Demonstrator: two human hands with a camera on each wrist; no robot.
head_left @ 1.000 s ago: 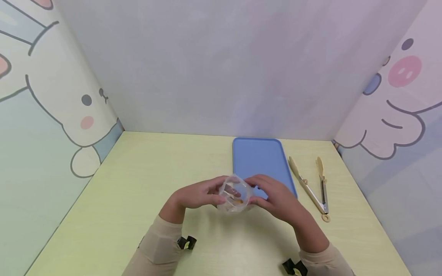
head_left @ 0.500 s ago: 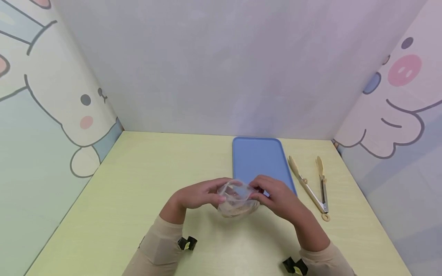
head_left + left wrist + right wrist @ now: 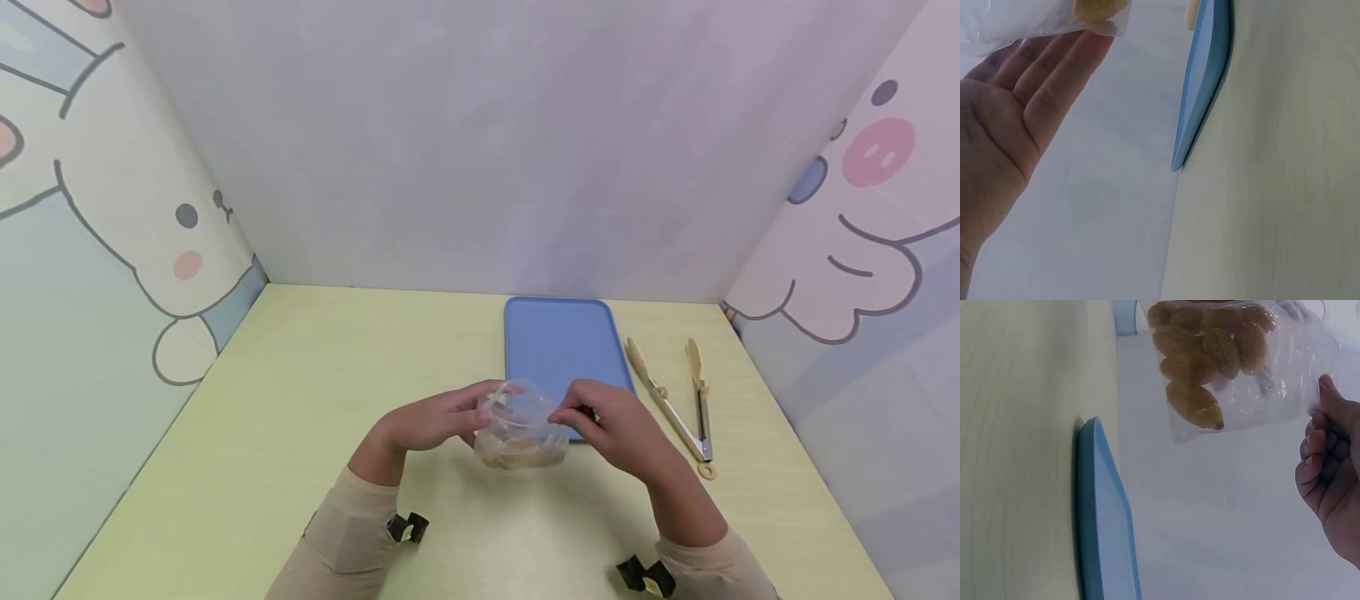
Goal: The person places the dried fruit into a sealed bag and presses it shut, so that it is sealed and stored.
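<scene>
A clear plastic bag (image 3: 522, 425) hangs above the table, its mouth upward and partly open. Several brown, wrinkled oval pieces (image 3: 1192, 365) lie in its bottom; they look like dried fruit or nuts, and I cannot tell which. My left hand (image 3: 437, 419) holds the bag's left side, thumb on the near side and fingers behind; the left wrist view shows those fingers (image 3: 1060, 78) stretched along the plastic. With thumb and forefinger my right hand (image 3: 611, 427) pinches the bag's right upper edge, its other fingers curled in.
Behind the bag a blue tray (image 3: 558, 337) lies flat on the pale yellow table (image 3: 360, 358). Right of the tray are spread tongs (image 3: 686, 425) with beige tips. A grey back wall (image 3: 480, 150) and printed side walls enclose the table.
My right hand has shifted slightly right and now pinches the bag's edge. The bag has turned, so its mouth faces me less and its contents show low down. The left hand stays about in place.
</scene>
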